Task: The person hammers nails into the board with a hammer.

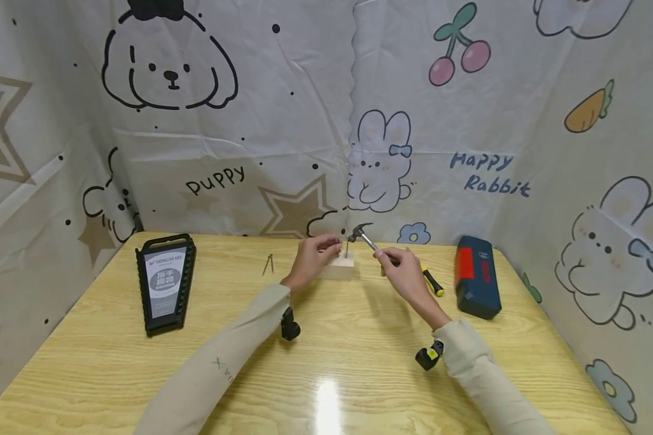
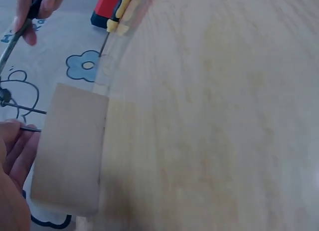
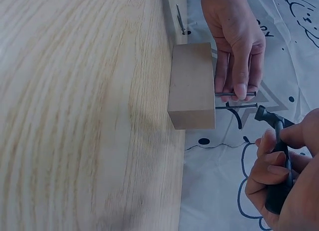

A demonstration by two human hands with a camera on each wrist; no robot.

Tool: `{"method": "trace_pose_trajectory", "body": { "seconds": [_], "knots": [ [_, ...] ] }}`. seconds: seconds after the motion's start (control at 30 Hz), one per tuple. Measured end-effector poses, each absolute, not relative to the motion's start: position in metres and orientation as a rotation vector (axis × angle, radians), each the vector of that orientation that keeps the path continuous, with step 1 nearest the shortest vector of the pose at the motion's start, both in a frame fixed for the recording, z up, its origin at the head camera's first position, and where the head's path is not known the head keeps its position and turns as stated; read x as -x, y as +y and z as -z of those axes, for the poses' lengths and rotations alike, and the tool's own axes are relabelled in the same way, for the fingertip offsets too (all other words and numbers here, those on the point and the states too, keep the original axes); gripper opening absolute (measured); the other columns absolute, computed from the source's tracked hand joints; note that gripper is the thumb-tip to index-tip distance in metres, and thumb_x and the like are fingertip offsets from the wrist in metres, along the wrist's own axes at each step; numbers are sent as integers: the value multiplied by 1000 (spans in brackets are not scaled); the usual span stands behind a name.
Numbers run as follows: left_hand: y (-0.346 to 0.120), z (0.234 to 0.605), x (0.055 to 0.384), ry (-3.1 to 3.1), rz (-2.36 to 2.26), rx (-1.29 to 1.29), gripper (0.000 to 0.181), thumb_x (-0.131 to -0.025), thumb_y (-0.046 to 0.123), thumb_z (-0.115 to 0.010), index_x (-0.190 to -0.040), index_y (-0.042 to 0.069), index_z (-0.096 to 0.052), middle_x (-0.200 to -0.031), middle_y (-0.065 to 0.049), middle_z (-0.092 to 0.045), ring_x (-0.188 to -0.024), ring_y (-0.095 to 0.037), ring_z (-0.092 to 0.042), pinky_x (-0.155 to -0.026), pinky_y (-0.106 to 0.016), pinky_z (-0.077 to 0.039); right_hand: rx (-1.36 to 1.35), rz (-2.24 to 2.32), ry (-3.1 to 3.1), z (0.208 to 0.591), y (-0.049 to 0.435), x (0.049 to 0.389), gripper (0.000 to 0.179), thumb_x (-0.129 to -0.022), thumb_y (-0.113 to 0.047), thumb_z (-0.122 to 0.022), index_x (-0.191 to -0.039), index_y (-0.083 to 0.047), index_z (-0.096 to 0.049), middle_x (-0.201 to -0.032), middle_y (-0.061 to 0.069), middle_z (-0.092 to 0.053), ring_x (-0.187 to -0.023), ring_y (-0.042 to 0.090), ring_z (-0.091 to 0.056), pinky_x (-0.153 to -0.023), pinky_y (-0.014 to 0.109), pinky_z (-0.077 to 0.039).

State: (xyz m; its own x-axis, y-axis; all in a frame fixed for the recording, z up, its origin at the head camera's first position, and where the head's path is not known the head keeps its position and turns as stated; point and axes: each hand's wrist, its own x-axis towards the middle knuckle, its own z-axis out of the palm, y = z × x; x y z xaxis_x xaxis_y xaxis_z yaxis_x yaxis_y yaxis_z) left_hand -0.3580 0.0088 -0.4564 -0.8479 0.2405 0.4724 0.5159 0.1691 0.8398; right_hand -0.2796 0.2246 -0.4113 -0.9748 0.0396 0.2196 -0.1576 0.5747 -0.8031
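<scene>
A pale wooden block rests on the table near its far edge. One nail stands in the block's top face. Beside it, the fingers and thumb of my left hand pinch a second nail, held upright with its lower end at the block. My right hand grips a claw hammer by its dark handle. In the right wrist view, the hammer's striking face is right by the head of the standing nail; whether they touch I cannot tell.
Loose nails lie left of the block. A black wrench rack is on the table's left. To the right are a yellow-and-black screwdriver and a blue-and-red case. Printed cloth hangs behind the table.
</scene>
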Motion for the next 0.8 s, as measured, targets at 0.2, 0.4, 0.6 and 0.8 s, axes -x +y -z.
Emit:
{"method": "trace_pose_trajectory", "body": {
  "seconds": [0.2, 0.4, 0.6, 0.8],
  "knots": [
    [12, 463, 356, -2209, 1679, 752, 23, -100, 2, -69, -119, -10, -72, -110, -21, -77, -103, -34, -76, -91, -37, -63, -184, -1255, -2617, 406, 224, 278, 29, -110, -24, -59, -114, 0, -74, -76, 10, -68, -59, 15, -46, -51, 24, -34],
    [13, 465, 358, -2187, 1657, 773, 20, -99, 2, -70, -116, -8, -74, -108, -20, -78, -101, -33, -77, -90, -37, -63, -248, -1175, -2623, 400, 220, 278, 29, -110, -22, -59, -120, 1, -72, -81, 14, -72, -60, 16, -50, -51, 25, -37],
    [9, 467, 358, -2173, 1631, 803, 14, -99, 2, -70, -110, -6, -75, -105, -19, -79, -100, -32, -77, -89, -37, -64, -302, -1093, -2649, 397, 212, 281, 24, -109, -21, -61, -115, -1, -73, -80, 10, -72, -58, 15, -50, -50, 25, -37],
    [9, 469, 360, -2163, 1609, 803, 15, -98, 2, -72, -111, -5, -76, -106, -19, -79, -100, -32, -77, -89, -36, -63, -360, -1019, -2615, 390, 213, 282, 23, -109, -19, -60, -113, 0, -72, -80, 13, -70, -58, 17, -51, -49, 25, -39]
  ]
}}
